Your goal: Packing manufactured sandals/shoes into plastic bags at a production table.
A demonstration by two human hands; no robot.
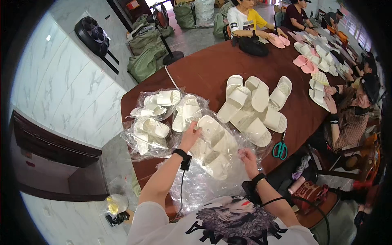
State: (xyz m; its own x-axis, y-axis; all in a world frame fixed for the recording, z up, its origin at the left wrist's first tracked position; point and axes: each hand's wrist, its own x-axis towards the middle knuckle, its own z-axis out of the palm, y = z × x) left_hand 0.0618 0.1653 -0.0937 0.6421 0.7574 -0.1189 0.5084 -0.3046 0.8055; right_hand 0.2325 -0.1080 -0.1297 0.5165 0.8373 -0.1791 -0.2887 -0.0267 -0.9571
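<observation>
A pair of white slippers [213, 127] lies in a clear plastic bag [191, 183] in front of me at the near table edge. At the slippers' left side, my left hand [190, 136] has its fingers closed on the bag's film beside the upper slipper. My right hand [248, 160] is at the other side, its fingers bent together on the bag's right edge. Left of these, bagged white slippers [151, 132] lie in a group. Farther off, a loose pile of unbagged white slippers [247, 106] overlaps on the table.
Teal-handled scissors [279, 150] lie on the brown-covered table [196, 79] near its right edge. A person [347, 118] handles white slippers at the right; other people sit at the far end near pink slippers [305, 64]. A standing fan [161, 20] and sacks are behind the table.
</observation>
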